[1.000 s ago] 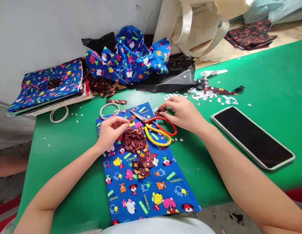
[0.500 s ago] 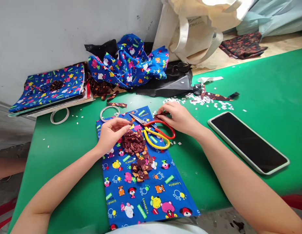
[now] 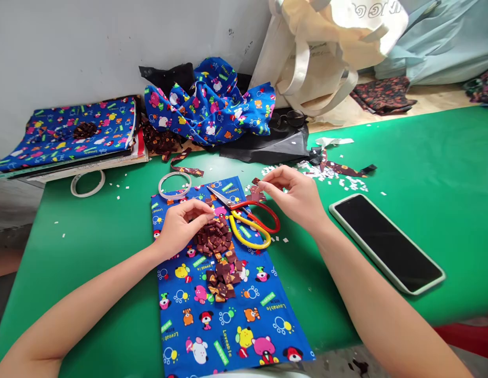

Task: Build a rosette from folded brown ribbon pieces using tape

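A blue cartoon-print cloth (image 3: 224, 315) lies flat on the green table (image 3: 90, 247). On it sits a pile of small folded maroon fabric pieces (image 3: 214, 239) and a second pile of maroon-and-tan squares (image 3: 223, 275). My left hand (image 3: 180, 226) rests at the maroon pile's left edge, fingertips pinched together on a small piece. My right hand (image 3: 295, 197) hovers above the scissors (image 3: 247, 218), thumb and fingers pinching a small maroon fabric piece (image 3: 256, 182). The scissors have one red and one yellow handle and lie on the cloth.
A black phone (image 3: 385, 241) lies at the right. Two tape rings (image 3: 174, 185) (image 3: 87, 184) lie near the cloth. Crumpled blue cloth (image 3: 210, 113), a stack of fabric and books (image 3: 71, 136), glasses (image 3: 291, 119), a cream tote bag (image 3: 326, 58) and white paper scraps (image 3: 338, 176) fill the back.
My right hand has lifted slightly off the table with a maroon piece pinched. My left hand has stayed at the pile. The camera view shifted a little.
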### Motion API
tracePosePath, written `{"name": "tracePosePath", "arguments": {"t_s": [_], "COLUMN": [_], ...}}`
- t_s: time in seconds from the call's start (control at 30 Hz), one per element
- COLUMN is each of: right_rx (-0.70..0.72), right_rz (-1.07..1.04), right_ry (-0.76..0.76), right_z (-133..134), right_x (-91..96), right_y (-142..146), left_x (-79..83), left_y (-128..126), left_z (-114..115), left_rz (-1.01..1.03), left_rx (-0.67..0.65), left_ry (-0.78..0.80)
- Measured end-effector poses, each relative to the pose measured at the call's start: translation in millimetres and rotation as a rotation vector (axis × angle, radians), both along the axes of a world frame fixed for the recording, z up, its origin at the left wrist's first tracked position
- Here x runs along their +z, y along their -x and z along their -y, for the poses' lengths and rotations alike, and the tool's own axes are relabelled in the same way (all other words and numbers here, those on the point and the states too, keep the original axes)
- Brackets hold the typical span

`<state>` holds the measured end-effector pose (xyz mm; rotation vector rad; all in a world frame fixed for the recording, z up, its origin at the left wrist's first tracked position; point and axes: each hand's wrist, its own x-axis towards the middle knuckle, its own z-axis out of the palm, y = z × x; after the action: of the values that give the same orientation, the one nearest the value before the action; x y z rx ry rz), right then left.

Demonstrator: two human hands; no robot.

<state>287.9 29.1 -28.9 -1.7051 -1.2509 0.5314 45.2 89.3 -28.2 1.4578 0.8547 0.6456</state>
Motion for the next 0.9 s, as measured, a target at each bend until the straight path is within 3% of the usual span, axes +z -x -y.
{"name": "tracePosePath", "arguments": {"t_s": [0.1,0.27,0.47,0.67,0.9], "right_rx": [0.056,0.149,0.155,0.21,0.204], "right_rz": [-0.247,-0.388,-0.19,-0.229,0.042], "right_ry": [0.034,0.03,-0.055,-0.051,-0.166], "right_z": [6,17,23,22,23], "right_x": [7.7,13.3,1.3,-5.0,-0.6], "right_y": [15,52,82,83,84], "left_x": [-1.8,-0.8,1.6,0.8,1.0], "left_y": [1,0,-1,-2,-3], "left_z": [1,2,3,3,3], "left_rz": [-0.01,-0.002,0.024,0.027,0.038], "left_rx": [-0.017,-0.02,-0.042,-0.017,0.005], "left_ry": [-0.021,-0.033,-0.028,0.0,0.002]}}
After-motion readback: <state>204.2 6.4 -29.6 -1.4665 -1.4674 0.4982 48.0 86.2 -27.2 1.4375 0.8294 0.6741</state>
